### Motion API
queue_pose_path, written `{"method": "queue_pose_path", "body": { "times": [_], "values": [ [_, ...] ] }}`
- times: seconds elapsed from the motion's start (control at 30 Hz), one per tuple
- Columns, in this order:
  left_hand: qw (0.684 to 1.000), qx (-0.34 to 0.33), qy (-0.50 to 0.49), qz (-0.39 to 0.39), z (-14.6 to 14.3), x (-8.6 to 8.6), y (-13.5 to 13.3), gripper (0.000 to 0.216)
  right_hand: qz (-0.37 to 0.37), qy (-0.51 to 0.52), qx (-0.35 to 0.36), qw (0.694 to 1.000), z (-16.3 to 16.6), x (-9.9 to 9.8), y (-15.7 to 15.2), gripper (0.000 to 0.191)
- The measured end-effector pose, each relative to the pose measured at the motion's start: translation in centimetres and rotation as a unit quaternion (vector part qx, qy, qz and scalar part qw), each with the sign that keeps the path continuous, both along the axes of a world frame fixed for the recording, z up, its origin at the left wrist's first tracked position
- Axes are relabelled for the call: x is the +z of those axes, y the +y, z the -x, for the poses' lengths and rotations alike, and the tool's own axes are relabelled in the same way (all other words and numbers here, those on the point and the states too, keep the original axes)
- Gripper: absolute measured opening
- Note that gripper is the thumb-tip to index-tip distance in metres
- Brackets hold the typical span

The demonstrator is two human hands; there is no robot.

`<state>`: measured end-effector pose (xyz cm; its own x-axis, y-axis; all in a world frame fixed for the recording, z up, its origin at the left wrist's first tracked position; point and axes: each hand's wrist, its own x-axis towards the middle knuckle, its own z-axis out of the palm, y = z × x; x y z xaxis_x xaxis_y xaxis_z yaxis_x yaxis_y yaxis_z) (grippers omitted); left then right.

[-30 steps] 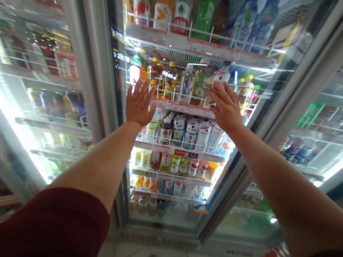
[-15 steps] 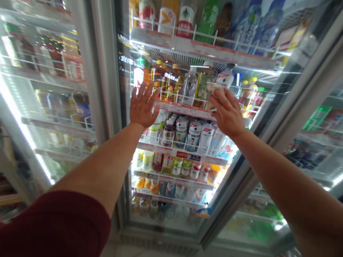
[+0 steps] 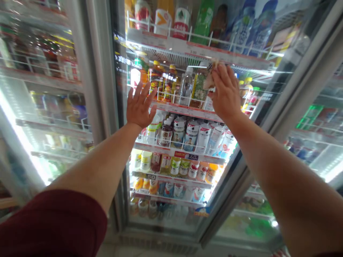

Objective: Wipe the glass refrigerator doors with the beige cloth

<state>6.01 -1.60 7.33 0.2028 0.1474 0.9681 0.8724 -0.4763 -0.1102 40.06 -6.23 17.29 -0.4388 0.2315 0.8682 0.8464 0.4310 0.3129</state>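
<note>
I face the glass door (image 3: 187,150) of a drinks cooler. My left hand (image 3: 139,105) lies flat on the glass with its fingers spread, level with the second shelf. My right hand (image 3: 226,92) presses a crumpled pale cloth (image 3: 209,80) against the glass higher up, just under the top shelf rail (image 3: 198,50); only the cloth's edge shows past my fingers. Behind the glass stand rows of bottles (image 3: 187,132) on white wire shelves with red price strips.
A grey door frame (image 3: 103,89) runs down the left side of the door. Another cooler door (image 3: 45,89) with bottles stands to the left. A third door (image 3: 308,135) lies to the right behind a slanted metal frame (image 3: 268,142).
My right hand has slid the cloth upward on the glass, from the second shelf level to just under the top shelf. My left hand has stayed in place.
</note>
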Motion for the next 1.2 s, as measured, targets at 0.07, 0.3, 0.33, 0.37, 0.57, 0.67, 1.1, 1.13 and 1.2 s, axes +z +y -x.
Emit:
{"method": "queue_pose_path", "body": {
  "times": [0.07,0.3,0.33,0.37,0.57,0.67,1.1,1.13,1.2],
  "values": [
    [1.000,-0.004,-0.002,-0.006,0.0,0.0,0.0,0.065,-0.002,0.002,-0.003,1.000,-0.7,0.1,-0.1,0.080],
    [1.000,0.002,0.000,-0.012,0.1,-0.1,0.2,0.065,0.037,-0.042,-0.003,0.998,2.0,-5.0,-1.3,0.070],
    [1.000,0.003,-0.001,-0.012,0.1,-0.1,0.2,0.066,0.041,-0.057,-0.001,0.998,2.4,-5.2,-1.4,0.070],
    [1.000,0.004,-0.001,-0.013,0.1,-0.1,0.2,0.066,0.045,-0.075,0.002,0.996,2.7,-5.2,-1.4,0.070],
    [1.000,0.016,0.001,-0.012,0.1,-0.1,0.2,0.065,0.003,-0.035,0.002,0.999,-0.5,-2.8,-0.7,0.073],
    [1.000,0.021,0.002,-0.012,0.0,-0.1,0.2,0.065,-0.047,0.054,-0.015,0.997,-3.3,-1.8,0.1,0.074],
    [0.999,0.025,0.007,-0.025,0.1,-0.1,0.3,0.064,0.003,-0.032,0.001,0.999,2.5,-5.5,-0.9,0.076],
    [0.999,0.023,0.006,-0.024,0.1,-0.1,0.3,0.064,0.006,-0.036,0.002,0.999,2.7,-5.3,-1.0,0.077],
    [1.000,0.018,0.002,-0.020,0.1,-0.1,0.2,0.064,0.012,-0.048,0.005,0.999,2.9,-5.1,-0.9,0.077]
  ]
}}
